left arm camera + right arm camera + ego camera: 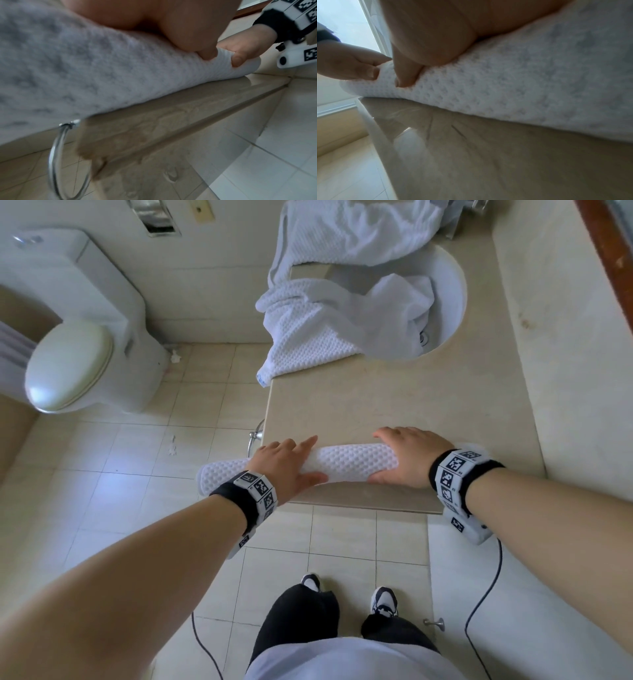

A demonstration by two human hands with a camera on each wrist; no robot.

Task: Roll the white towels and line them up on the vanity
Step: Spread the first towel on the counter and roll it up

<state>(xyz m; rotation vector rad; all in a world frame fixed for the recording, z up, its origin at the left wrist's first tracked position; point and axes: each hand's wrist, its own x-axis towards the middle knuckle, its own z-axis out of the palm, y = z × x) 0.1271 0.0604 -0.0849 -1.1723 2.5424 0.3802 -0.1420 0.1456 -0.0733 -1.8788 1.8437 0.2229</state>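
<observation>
A rolled white waffle towel [349, 462] lies across the beige vanity top [359, 405] close to its front edge. Its left end sticks out past the vanity's left side. My left hand [291, 463] is cupped over the roll near that side, thumb on the near face. My right hand [407, 457] wraps the roll's right end, fingers over the top and thumb in front. The left wrist view shows both thumbs pressing into the roll [102, 75]. In the right wrist view the roll [522, 88] rests flat on the counter.
Loose white towels [308, 330] are heaped over the sink [452, 296] and spill off the vanity's left edge. A chrome towel ring [255, 436] hangs on the vanity's left side. A toilet [68, 364] stands at the left on the tiled floor.
</observation>
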